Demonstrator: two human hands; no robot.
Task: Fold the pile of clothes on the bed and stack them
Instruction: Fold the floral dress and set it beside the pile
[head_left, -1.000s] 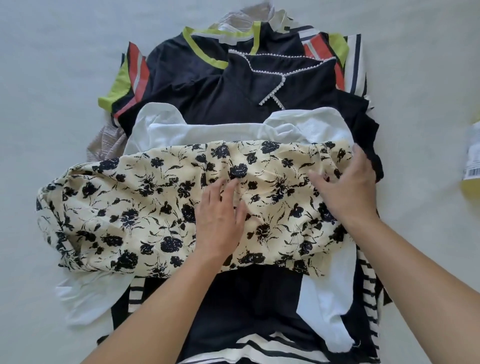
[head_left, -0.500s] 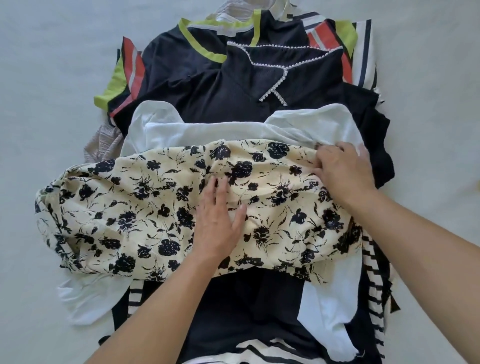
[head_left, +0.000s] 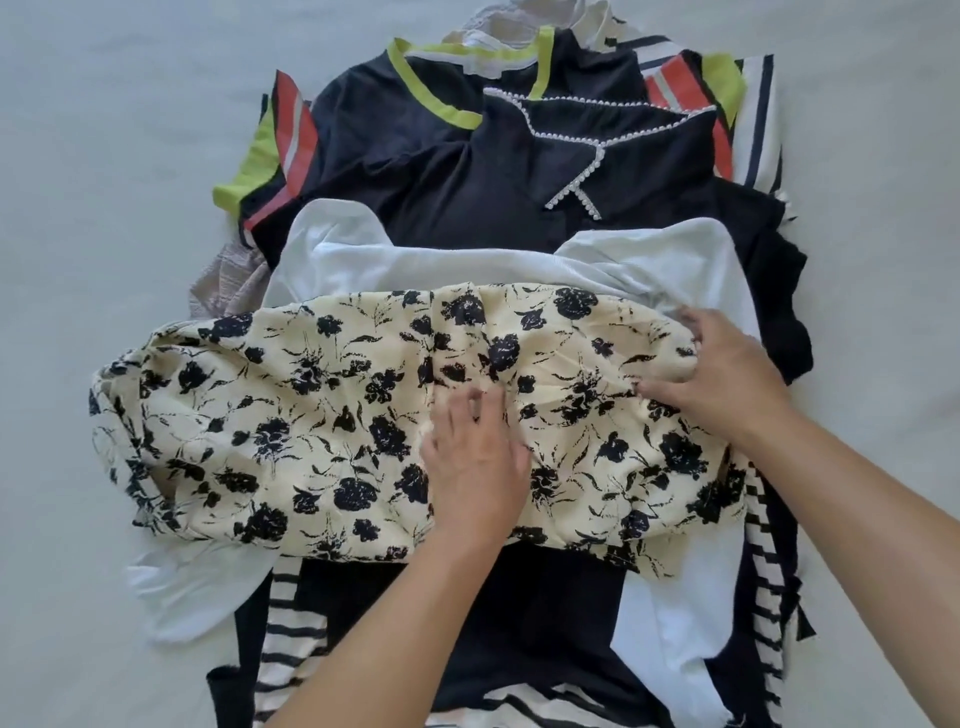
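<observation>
Both hands, left (head_left: 475, 467) and right (head_left: 719, 374), press unlabelled floral garment (head_left: 311, 415).

Head view, steeply down, close

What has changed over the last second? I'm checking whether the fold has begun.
The right hand slid up along the right end of the cream black-flowered garment and now bunches its top corner. The left hand still lies on its middle, fingers slightly more bent. The clothes beneath look unchanged.
</observation>
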